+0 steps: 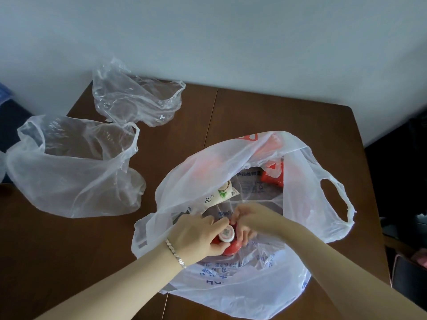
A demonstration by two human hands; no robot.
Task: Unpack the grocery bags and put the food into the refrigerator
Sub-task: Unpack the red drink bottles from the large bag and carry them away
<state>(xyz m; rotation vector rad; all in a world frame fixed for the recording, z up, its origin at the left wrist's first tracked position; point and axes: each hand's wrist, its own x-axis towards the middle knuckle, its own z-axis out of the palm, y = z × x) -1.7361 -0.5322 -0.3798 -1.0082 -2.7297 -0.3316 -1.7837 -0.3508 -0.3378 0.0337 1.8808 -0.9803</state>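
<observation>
Unpacking, right bag (307,188) on table (254,112). My left hand (196,236) and right hand (256,221) inside, fingers (216,224) curled round red bottle (231,249) at near side. Next, I judge: lift bottle clear without snagging plastic, carry to refrigerator.

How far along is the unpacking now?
Done: the near clear bag and the far clear bag look empty. In hand: the left hand and right hand grip a red bottle inside the white bag. Left: a coconut-print pack and a red packet lie in it.
</observation>
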